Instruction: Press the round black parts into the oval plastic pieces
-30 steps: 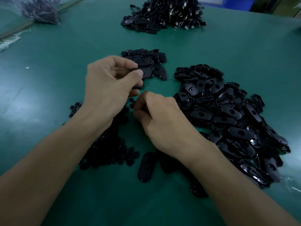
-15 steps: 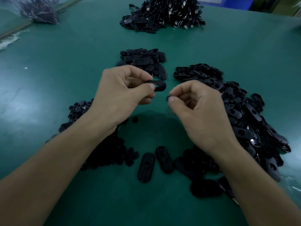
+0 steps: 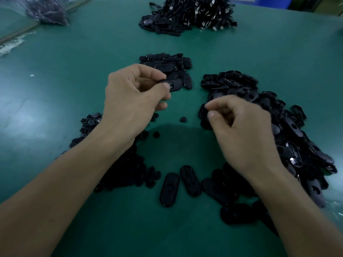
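Roughly mid-table, the left hand [image 3: 133,101] pinches one oval [image 3: 175,84] between thumb and forefinger, with the other fingers curled beneath. That oval shows just at the near edge of a small stack [image 3: 167,64] of ovals lying farther back on the green table [image 3: 55,71].

The right hand [image 3: 241,130] is apart from the left, to its right. Its fingers are curled and its thumb and forefinger tips almost meet. Whether they grip anything cannot be told, because the dark heap [image 3: 289,130] of ovals lies directly behind them. This big heap runs along the right side from far to near.

Between the two hands a loose round part [image 3: 183,119] lies on the table, and a second one [image 3: 156,134] lies a little nearer, beside the left wrist. A pile of round parts [image 3: 126,169] spreads under and around the left forearm.

Near the person, two single ovals [image 3: 169,189] [image 3: 190,180] lie side by side, with more ovals partly hidden under the right forearm.

At the far edge sits a mound [image 3: 194,13] of black pieces with pale metal tips. A plastic bag [image 3: 48,12] of dark items lies at far left.
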